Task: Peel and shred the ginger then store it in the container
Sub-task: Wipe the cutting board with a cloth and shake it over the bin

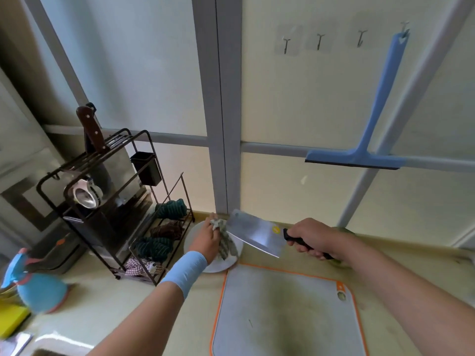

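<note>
Just right of the frame's centre, the right hand (312, 238) wraps its fingers round the black handle of a cleaver (257, 233), a fully closed grip with the knuckles turned up. The broad blade points left and slightly up, its flat face to the camera and its cutting edge tilted down toward the table (102, 304). The right forearm runs in from the lower right corner, nearly straight.

The left hand (205, 240) sits just left of the blade, palm down, and its grip is closed on a patterned grey-green cloth (226, 240) bunched over the fingers. The cloth touches the blade's left end and hangs down onto a white plate (218, 268) below the hand. A pale blue wristband (186, 272) circles the left wrist, and the forearm rises from the bottom centre.

The ginger itself cannot be picked out in this view. An orange-edged cutting board (282, 317) lies on the table in front of both hands, near the plate. A green object (343, 231) shows partly behind the right wrist; what it is cannot be told.

In the left half a dark wire rack (108, 201) holds a brown-handled knife (91, 129) and folded cloths. A blue squeegee (372, 124) hangs from a hook at upper right.
</note>
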Action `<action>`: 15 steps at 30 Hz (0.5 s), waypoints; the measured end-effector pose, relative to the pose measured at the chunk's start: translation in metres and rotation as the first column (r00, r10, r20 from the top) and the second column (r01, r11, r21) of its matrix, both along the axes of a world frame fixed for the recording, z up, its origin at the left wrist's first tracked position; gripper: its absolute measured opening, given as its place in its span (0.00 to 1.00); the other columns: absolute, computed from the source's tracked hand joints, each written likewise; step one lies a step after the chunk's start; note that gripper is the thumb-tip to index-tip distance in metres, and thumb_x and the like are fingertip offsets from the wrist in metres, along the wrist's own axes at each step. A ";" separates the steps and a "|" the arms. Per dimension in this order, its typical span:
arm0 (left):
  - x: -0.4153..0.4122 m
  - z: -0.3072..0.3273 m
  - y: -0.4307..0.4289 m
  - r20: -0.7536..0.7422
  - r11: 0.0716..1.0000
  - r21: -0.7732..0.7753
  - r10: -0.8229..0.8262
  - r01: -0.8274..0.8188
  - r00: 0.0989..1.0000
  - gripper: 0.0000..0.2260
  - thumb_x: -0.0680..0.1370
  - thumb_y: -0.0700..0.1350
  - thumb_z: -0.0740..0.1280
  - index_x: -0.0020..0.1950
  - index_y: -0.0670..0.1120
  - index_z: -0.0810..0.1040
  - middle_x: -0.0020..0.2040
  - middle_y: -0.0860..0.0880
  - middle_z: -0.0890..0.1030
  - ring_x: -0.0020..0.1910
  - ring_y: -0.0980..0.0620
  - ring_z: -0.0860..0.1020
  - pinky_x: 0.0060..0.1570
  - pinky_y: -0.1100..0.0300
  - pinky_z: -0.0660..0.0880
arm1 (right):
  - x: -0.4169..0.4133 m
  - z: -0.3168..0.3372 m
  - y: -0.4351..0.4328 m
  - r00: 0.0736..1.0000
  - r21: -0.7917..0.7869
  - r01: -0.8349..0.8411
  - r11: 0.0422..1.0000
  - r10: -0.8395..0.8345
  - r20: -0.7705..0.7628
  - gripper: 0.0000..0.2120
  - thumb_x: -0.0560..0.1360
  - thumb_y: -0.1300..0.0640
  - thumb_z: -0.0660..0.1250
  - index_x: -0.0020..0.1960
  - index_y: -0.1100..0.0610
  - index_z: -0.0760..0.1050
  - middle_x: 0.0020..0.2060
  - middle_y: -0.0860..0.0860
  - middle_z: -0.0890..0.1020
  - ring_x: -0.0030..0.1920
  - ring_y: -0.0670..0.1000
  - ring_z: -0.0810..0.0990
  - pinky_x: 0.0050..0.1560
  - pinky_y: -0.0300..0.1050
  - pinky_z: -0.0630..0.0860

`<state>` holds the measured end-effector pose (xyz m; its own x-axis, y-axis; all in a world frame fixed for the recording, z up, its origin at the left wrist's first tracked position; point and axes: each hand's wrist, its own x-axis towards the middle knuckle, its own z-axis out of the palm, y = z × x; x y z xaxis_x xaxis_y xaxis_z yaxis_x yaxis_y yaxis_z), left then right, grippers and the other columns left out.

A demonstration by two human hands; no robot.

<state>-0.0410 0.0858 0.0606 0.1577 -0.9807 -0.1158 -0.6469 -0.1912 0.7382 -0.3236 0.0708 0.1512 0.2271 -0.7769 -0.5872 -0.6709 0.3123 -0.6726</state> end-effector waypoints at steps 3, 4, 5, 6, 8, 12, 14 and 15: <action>-0.001 -0.010 0.003 0.012 0.995 0.097 0.003 -0.004 1.000 0.17 0.85 0.46 0.54 0.70 0.44 0.73 0.68 0.44 0.76 0.65 0.43 0.74 0.64 0.57 0.67 | -0.007 -0.010 -0.003 0.997 -0.032 0.078 0.996 -0.079 -0.021 0.12 0.71 0.48 0.61 0.43 0.56 0.76 0.28 0.51 0.72 0.22 0.50 0.62 0.25 0.38 0.59; -0.005 -0.010 0.004 0.022 0.992 0.123 -0.013 0.010 1.000 0.17 0.85 0.46 0.54 0.68 0.43 0.75 0.66 0.42 0.77 0.64 0.42 0.75 0.63 0.56 0.68 | -0.007 -0.014 -0.004 0.994 -0.065 0.103 0.992 -0.106 -0.036 0.11 0.71 0.48 0.61 0.41 0.55 0.76 0.29 0.51 0.73 0.23 0.50 0.64 0.26 0.40 0.62; -0.010 -0.008 0.005 0.007 0.988 0.151 -0.030 0.029 1.000 0.17 0.85 0.47 0.54 0.67 0.43 0.76 0.65 0.41 0.78 0.62 0.42 0.75 0.63 0.55 0.68 | -0.007 -0.019 -0.004 0.991 -0.123 0.105 0.987 -0.114 -0.071 0.10 0.73 0.49 0.61 0.39 0.53 0.75 0.31 0.51 0.75 0.25 0.50 0.67 0.29 0.44 0.68; -0.014 -0.007 0.006 -0.008 0.983 0.175 -0.058 0.058 0.998 0.17 0.85 0.48 0.53 0.67 0.44 0.76 0.64 0.41 0.78 0.62 0.42 0.76 0.63 0.55 0.68 | -0.006 -0.022 -0.002 0.988 -0.186 0.074 0.980 -0.098 -0.120 0.10 0.76 0.51 0.60 0.39 0.52 0.75 0.33 0.50 0.77 0.28 0.49 0.70 0.34 0.46 0.73; -0.025 -0.005 0.003 0.034 0.968 0.210 -0.147 0.136 0.989 0.17 0.85 0.48 0.54 0.69 0.45 0.74 0.65 0.42 0.78 0.63 0.42 0.75 0.63 0.54 0.67 | -0.008 -0.032 0.007 0.977 -0.259 0.016 0.966 -0.071 -0.202 0.12 0.80 0.54 0.58 0.39 0.53 0.73 0.35 0.49 0.79 0.29 0.48 0.74 0.35 0.42 0.74; -0.047 -0.015 -0.010 0.217 0.865 0.372 -0.434 0.337 0.875 0.17 0.84 0.45 0.55 0.72 0.48 0.71 0.70 0.45 0.74 0.68 0.43 0.72 0.67 0.54 0.65 | -0.022 -0.050 0.025 0.926 -0.387 -0.075 0.919 -0.080 -0.370 0.10 0.78 0.48 0.63 0.40 0.51 0.67 0.34 0.47 0.74 0.35 0.51 0.73 0.33 0.44 0.65; -0.061 -0.023 -0.013 0.249 0.796 0.466 -0.537 0.386 0.806 0.17 0.84 0.44 0.55 0.71 0.49 0.73 0.69 0.44 0.75 0.66 0.43 0.73 0.65 0.55 0.67 | -0.035 -0.060 0.027 0.906 -0.426 -0.082 0.901 -0.111 -0.408 0.11 0.79 0.44 0.62 0.44 0.50 0.68 0.36 0.46 0.74 0.38 0.51 0.73 0.35 0.45 0.64; -0.070 -0.025 -0.013 0.254 0.772 0.494 -0.569 0.401 0.782 0.17 0.84 0.44 0.55 0.71 0.48 0.73 0.68 0.44 0.76 0.65 0.43 0.74 0.63 0.55 0.68 | -0.043 -0.064 0.027 0.886 -0.436 -0.092 0.895 -0.126 -0.447 0.12 0.79 0.43 0.61 0.47 0.51 0.69 0.38 0.46 0.76 0.40 0.52 0.74 0.37 0.46 0.64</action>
